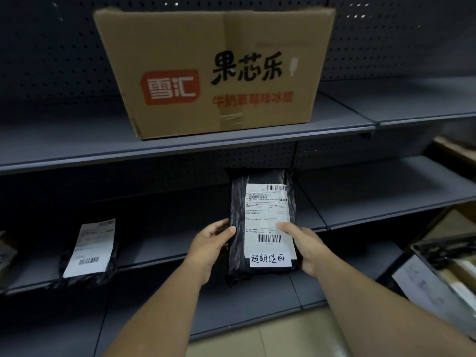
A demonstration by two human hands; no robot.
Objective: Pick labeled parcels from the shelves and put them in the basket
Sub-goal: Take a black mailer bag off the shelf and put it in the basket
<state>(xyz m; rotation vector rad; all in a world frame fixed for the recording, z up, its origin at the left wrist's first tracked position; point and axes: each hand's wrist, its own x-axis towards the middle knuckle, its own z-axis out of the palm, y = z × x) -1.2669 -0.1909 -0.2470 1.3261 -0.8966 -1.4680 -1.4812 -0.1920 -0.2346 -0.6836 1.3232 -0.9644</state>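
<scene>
A black plastic parcel [262, 222] with a white shipping label and a handwritten white sticker is held upright in front of the middle shelf. My left hand [211, 246] grips its left edge with the thumb on the front. On the other side, my right hand [304, 246] grips the right edge, thumb pressed on the label. A second black parcel [90, 253] with a white label lies on the lower shelf to the left. The basket [438, 276], dark-rimmed, shows at the right edge with parcels inside.
A large brown cardboard box [213, 70] with red and black print stands on the upper grey shelf [77, 153]. The dark metal shelving has perforated back panels. Light floor tiles [296, 333] show below, and cardboard [456, 148] lies at the far right.
</scene>
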